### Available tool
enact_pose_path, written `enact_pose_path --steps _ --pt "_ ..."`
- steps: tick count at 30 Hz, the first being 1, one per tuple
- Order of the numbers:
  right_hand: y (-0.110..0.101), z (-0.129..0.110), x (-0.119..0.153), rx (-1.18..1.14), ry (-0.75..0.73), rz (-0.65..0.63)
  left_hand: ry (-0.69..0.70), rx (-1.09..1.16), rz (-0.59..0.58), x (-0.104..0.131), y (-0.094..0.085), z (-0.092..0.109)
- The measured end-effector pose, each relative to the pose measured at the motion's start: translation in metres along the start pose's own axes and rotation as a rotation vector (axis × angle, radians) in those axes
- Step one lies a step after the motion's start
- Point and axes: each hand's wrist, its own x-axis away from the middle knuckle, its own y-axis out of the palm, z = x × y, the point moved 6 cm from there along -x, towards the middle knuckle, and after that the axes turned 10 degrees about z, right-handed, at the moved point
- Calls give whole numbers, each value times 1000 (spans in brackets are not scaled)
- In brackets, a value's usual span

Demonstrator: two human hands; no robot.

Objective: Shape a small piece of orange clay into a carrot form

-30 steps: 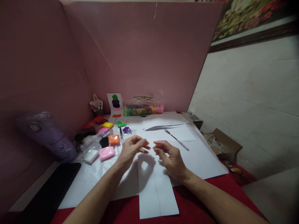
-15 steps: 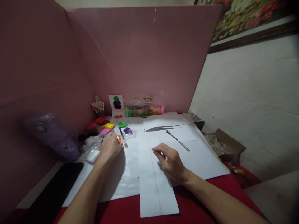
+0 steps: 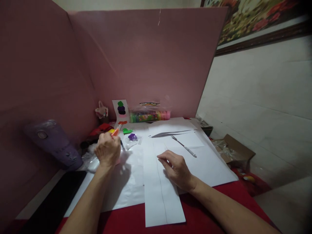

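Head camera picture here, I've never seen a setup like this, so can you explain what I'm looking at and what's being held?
There's no machine here, just a person's two bare hands, seen from a camera worn on the head, looking forward and down. The left hand holds an orange packet. The right hand, fingers curled together, is over a white paper strip marked with a thin line; I can't see anything in it. Farther back on the paper-covered surface lie a fork, a green piece and a purple piece. A purple bottle is at the left.
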Motion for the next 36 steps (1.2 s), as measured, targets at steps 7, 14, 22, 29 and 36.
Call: enact_pose_path --steps 7,14,22,29,36 --pt "-4 16 -4 -185 299 92 -590 1196 -876 55 48 37" --pt "5 26 3 -436 570 8 -435 1172 -1047 83 47 57" --pt "9 28 3 -575 681 -25 -366 1128 -1018 82 46 56" --pt "5 25 0 -538 669 -4 -346 1121 -1002 80 46 56" --pt "3 22 -3 -537 691 -30 -307 1125 -1005 80 44 58"
